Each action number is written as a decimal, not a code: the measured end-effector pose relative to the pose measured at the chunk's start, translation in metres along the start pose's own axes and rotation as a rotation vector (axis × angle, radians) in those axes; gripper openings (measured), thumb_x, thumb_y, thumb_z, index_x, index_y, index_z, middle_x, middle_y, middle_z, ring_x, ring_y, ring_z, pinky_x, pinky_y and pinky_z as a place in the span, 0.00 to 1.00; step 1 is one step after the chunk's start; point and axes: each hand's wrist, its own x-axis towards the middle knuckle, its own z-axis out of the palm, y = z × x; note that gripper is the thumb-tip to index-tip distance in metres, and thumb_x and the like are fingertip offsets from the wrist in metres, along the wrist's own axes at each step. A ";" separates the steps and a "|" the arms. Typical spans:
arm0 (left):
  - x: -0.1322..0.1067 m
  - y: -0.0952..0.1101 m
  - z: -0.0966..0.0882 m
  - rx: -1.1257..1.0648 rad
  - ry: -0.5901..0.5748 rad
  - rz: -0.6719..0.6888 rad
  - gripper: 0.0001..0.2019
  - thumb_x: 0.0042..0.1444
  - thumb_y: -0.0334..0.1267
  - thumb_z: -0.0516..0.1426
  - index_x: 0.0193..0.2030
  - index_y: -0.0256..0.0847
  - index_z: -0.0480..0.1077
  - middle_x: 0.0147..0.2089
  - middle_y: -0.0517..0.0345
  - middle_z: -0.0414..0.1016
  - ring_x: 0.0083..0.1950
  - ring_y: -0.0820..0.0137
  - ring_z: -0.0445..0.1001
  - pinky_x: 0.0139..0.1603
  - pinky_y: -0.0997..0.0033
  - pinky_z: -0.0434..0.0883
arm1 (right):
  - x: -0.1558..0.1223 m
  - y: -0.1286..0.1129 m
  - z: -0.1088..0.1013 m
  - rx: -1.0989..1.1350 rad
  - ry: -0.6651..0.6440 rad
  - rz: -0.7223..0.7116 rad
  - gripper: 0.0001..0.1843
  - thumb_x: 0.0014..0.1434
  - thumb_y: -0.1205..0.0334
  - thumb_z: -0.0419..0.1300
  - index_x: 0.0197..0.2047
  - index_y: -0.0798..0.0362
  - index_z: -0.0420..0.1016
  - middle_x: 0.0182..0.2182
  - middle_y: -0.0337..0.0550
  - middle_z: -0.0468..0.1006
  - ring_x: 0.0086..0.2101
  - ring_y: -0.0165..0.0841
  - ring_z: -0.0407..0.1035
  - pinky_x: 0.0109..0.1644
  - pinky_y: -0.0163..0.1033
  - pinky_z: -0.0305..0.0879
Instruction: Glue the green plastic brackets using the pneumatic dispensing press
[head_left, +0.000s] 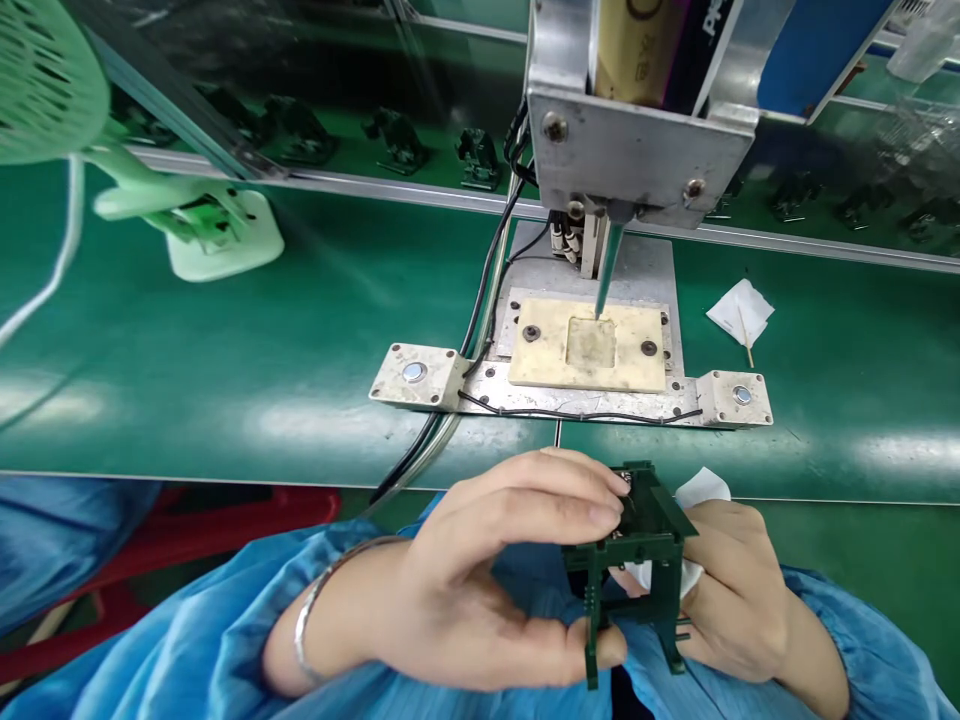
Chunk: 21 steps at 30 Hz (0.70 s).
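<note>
A dark green plastic frame with several legs is held up in front of my body, past the near edge of the bench. My left hand grips it from the left, fingers over its top and thumb low against a front leg. On the other side, my right hand is closed with a white wipe in its fingers, close against the frame. More of the white material shows through the frame's opening. My right fingertips are partly hidden behind the frame.
A dispensing machine hangs over a cream fixture plate, its nozzle pointing down. Button boxes flank the plate. A white sheet with a thin stick lies right; a green fan stands left. Similar dark parts line the back.
</note>
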 end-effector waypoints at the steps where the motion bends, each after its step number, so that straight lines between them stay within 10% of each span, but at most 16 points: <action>1: 0.000 0.000 0.000 -0.001 0.002 -0.003 0.38 0.41 0.34 0.73 0.60 0.43 0.64 0.47 0.50 0.76 0.49 0.59 0.78 0.53 0.61 0.79 | -0.001 0.000 -0.001 0.000 0.009 0.009 0.14 0.68 0.71 0.53 0.28 0.56 0.65 0.22 0.40 0.64 0.23 0.31 0.56 0.26 0.39 0.44; 12: -0.002 -0.007 0.003 -0.027 0.067 0.001 0.37 0.43 0.32 0.72 0.59 0.38 0.62 0.50 0.50 0.72 0.53 0.62 0.74 0.56 0.62 0.77 | 0.007 0.002 0.004 -0.090 -0.013 -0.035 0.19 0.64 0.74 0.52 0.21 0.54 0.62 0.20 0.39 0.61 0.21 0.31 0.54 0.26 0.40 0.42; 21: -0.001 -0.011 -0.005 0.003 0.078 -0.020 0.35 0.46 0.34 0.71 0.60 0.39 0.62 0.49 0.48 0.71 0.53 0.62 0.74 0.56 0.60 0.77 | -0.022 0.010 -0.008 -0.201 0.184 0.178 0.06 0.59 0.73 0.63 0.40 0.56 0.75 0.27 0.40 0.68 0.27 0.32 0.64 0.29 0.39 0.60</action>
